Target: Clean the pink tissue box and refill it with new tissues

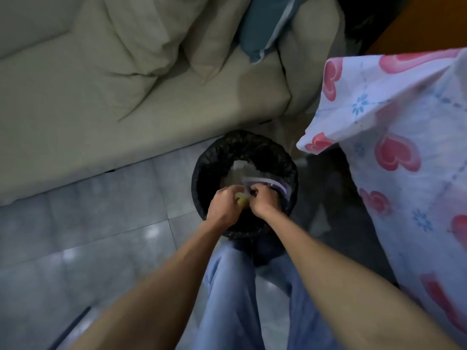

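Both my hands are over a round bin lined with a black bag (202, 178) on the floor. My left hand (223, 204) is closed around a small yellowish thing (240, 200), too blurred to identify. My right hand (262, 198) pinches the edge of a clear plastic wrapper with a purple band (267, 184) that hangs into the bin. Pale crumpled waste (240, 168) lies inside the bin. The pink tissue box is not in view.
A beige sofa (101, 109) with cushions and a blue pillow (262, 29) runs along the far side. A cloth with red hearts and blue flowers (394, 122) hangs at the right. Grey floor tiles (88, 223) spread to the left. My jeans-clad legs (227, 299) are below the bin.
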{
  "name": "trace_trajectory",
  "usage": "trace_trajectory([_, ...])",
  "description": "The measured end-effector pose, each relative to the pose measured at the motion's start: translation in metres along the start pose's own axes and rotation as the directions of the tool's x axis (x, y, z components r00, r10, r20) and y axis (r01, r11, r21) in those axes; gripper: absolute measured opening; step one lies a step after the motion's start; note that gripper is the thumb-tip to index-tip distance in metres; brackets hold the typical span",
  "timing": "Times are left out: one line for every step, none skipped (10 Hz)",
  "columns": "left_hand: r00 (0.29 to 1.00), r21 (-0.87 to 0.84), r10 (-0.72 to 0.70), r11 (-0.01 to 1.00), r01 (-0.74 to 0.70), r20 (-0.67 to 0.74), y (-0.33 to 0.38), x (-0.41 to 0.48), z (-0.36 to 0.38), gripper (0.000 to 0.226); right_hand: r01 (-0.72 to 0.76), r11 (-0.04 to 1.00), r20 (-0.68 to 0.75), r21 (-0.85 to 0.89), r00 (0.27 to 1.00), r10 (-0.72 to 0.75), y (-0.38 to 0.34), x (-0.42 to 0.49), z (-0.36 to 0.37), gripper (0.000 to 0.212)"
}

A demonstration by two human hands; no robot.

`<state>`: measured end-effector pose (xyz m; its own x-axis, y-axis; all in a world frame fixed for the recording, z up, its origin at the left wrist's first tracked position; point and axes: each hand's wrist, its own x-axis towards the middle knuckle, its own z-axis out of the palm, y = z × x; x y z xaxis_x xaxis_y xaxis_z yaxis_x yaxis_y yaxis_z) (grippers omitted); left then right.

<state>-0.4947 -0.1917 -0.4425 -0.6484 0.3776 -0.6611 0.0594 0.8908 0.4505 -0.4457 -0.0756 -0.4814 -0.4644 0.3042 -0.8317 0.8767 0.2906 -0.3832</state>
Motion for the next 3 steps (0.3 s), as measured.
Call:
trace_trajectory([0.999, -0.003, -0.008, 1.000, 0.009, 0.043, 0.009, -0.006, -0.009, 0.058, -0.033, 0.999, 0.007, -0.012, 0.999, 0.033, 0.000, -0.006, -0.009, 0.040])
trace_trajectory([0.998, 0.010, 0.038, 0.999, -0.038, 0.042, 0.025, -0.020, -0.022, 0.061, -0.004, 1.000, -0.006, -0.016, 1.000, 0.004, -0.004, -0.028, -0.022, 0.037])
trace_trajectory([0.997, 0.044, 0.034, 0.998, -0.037, 0.064, 0.043, -0.033, -0.039, 0.059, 0.014, 0.999, -0.003, -0.040, 1.000, -0.014, -0.012, -0.054, -0.038, 0.033])
